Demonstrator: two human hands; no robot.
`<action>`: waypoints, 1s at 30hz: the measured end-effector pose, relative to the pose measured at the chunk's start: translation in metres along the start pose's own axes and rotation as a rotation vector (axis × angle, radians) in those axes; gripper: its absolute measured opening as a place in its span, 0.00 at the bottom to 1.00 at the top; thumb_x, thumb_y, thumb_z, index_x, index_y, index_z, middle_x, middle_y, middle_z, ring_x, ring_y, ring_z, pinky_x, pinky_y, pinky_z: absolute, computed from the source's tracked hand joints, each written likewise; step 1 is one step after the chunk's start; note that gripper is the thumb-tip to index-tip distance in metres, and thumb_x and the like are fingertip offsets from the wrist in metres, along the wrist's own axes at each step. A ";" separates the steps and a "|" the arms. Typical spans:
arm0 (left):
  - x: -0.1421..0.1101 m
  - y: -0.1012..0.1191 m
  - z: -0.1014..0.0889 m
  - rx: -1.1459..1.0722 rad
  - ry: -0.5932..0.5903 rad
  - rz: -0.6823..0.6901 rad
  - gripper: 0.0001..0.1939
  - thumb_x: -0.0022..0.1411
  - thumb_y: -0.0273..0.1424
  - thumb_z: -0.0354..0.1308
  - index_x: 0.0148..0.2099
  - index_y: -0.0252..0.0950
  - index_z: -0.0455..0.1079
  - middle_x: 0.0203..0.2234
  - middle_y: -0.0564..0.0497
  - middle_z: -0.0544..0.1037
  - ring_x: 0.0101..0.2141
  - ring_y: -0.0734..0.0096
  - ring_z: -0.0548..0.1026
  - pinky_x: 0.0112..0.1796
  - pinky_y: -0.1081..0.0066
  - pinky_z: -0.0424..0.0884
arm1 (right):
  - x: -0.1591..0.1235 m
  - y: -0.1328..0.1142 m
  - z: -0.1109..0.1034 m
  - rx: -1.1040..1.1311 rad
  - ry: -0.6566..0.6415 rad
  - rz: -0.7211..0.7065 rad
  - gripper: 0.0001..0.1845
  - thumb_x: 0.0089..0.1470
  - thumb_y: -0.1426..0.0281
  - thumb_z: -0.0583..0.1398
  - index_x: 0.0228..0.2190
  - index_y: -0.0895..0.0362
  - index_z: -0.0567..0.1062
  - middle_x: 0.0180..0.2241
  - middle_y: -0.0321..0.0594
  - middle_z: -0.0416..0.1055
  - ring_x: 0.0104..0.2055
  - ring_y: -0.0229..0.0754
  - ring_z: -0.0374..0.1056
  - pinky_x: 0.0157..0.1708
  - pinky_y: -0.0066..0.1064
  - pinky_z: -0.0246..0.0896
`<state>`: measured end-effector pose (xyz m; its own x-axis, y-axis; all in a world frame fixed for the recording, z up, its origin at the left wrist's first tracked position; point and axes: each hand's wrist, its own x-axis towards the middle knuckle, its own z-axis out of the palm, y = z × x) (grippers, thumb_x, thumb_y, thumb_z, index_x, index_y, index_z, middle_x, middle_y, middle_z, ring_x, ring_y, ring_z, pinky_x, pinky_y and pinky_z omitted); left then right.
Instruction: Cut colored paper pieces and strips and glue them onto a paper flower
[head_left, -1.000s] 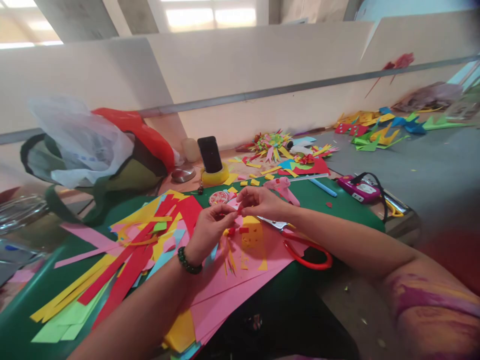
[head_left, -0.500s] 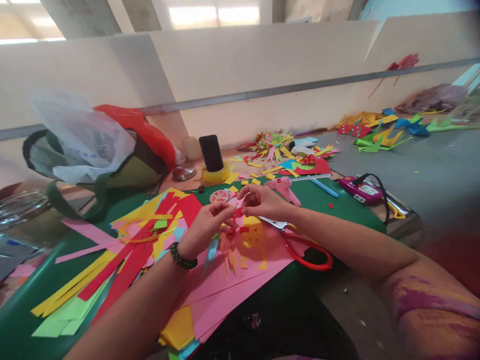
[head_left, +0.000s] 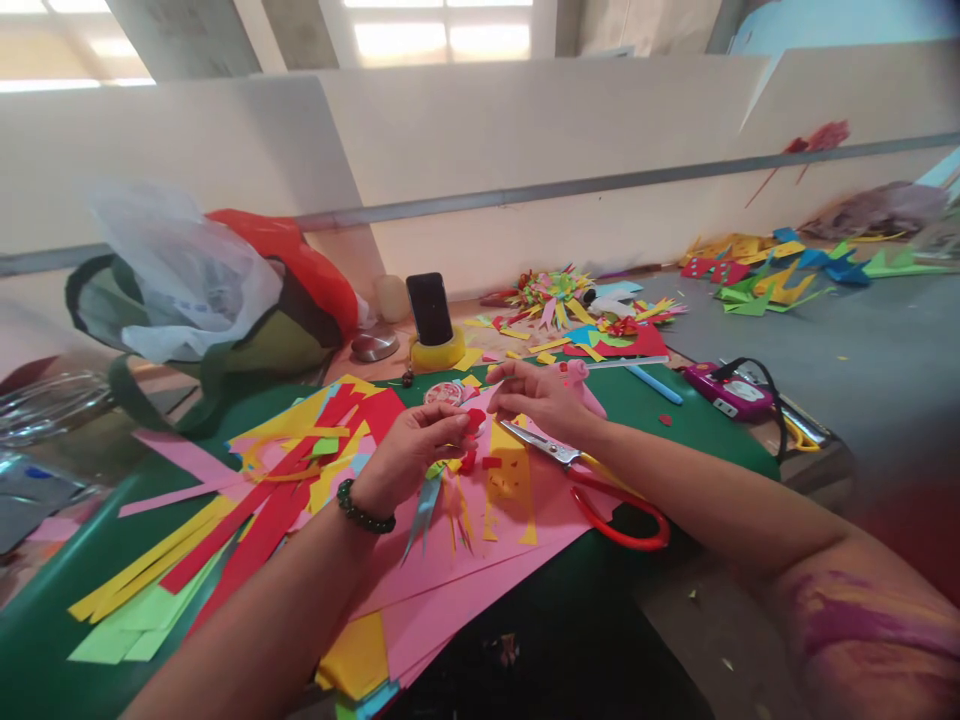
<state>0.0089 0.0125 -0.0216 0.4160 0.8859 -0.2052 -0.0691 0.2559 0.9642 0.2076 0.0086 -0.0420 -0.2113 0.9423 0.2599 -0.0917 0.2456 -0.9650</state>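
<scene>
My left hand point(head_left: 412, 445), with a dark beaded bracelet at the wrist, pinches a small red paper piece point(head_left: 475, 421) between thumb and forefinger. Just right of it, my right hand point(head_left: 546, 398) hovers with bent fingers apart and nothing visible in them. Pink paper sheets point(head_left: 450, 575) lie below both hands, bearing yellow paper point(head_left: 508, 480), small red scraps and a blue strip point(head_left: 425, 512). Red-handled scissors point(head_left: 630, 542) rest under my right forearm, blades pointing left. A pink glue gun point(head_left: 576, 373) is partly hidden behind my right hand.
Coloured paper strips point(head_left: 255, 530) spread across the green mat on the left. Behind stand a phone point(head_left: 430, 308) in a yellow tape roll point(head_left: 439, 350) and a bag point(head_left: 300, 335). A purple power strip point(head_left: 731, 392) and a blue stick point(head_left: 655, 384) lie right.
My right hand has drawn away from the red paper piece, which stays in my left hand. The fingers of the right hand have parted. The whole view has shifted slightly.
</scene>
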 end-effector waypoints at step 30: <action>0.002 -0.009 0.003 0.086 -0.050 0.082 0.18 0.37 0.40 0.75 0.28 0.34 0.77 0.23 0.50 0.78 0.24 0.73 0.75 0.28 0.73 0.72 | -0.003 0.004 0.007 -0.040 -0.092 0.000 0.20 0.44 0.64 0.68 0.37 0.55 0.68 0.23 0.29 0.71 0.24 0.34 0.67 0.27 0.27 0.61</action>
<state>0.0135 0.0108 -0.0304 0.4572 0.8814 -0.1186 -0.0273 0.1472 0.9887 0.2007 0.0053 -0.0467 -0.3000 0.9176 0.2606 -0.0529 0.2567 -0.9650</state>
